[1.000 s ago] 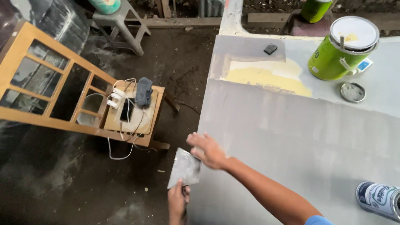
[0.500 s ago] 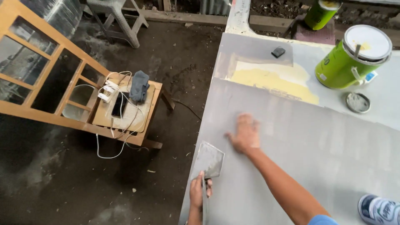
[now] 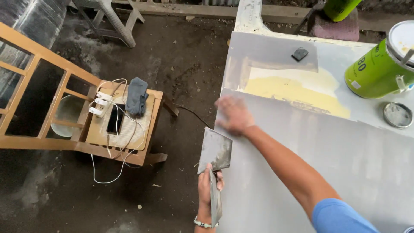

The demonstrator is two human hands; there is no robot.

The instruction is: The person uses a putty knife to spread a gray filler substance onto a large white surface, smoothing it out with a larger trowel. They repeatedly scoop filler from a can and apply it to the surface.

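Observation:
My right hand (image 3: 233,114) lies flat and blurred on a large grey panel (image 3: 327,155), near the panel's left edge, fingers spread and holding nothing. My left hand (image 3: 208,190) is at the bottom centre, beside that same edge, closed on two metal putty scrapers. One broad blade (image 3: 214,149) points up towards my right hand. The second scraper (image 3: 215,202) shows edge-on along my palm. A bracelet sits on my left wrist.
A green paint bucket (image 3: 380,64) and a round lid (image 3: 397,114) stand at the far right by a yellow putty patch (image 3: 293,92) and a small dark block (image 3: 299,54). Left, on the dirt floor, a wooden stool (image 3: 123,125) carries a phone, cloth and white cables.
My right hand has slid across the grey panel, away from me and towards the yellow patch. My left hand has kept hold of the scrapers, raising the blade slightly.

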